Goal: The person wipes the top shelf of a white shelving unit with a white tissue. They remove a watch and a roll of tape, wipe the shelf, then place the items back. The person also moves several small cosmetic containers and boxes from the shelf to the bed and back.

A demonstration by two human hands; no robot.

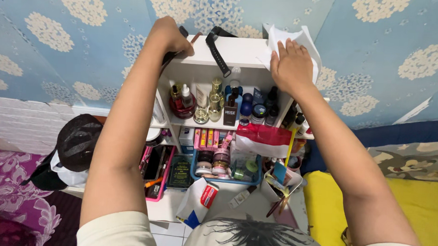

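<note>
The right hand [291, 62] lies open, fingers spread flat on a white cloth [299, 41] at the right end of the shelf top [241, 53]. The left hand [171, 36] is closed around a dark object [175, 51] at the top's left edge; its long axis can't be made out. A black watch [217, 48] lies between them, strap running front to back.
</note>
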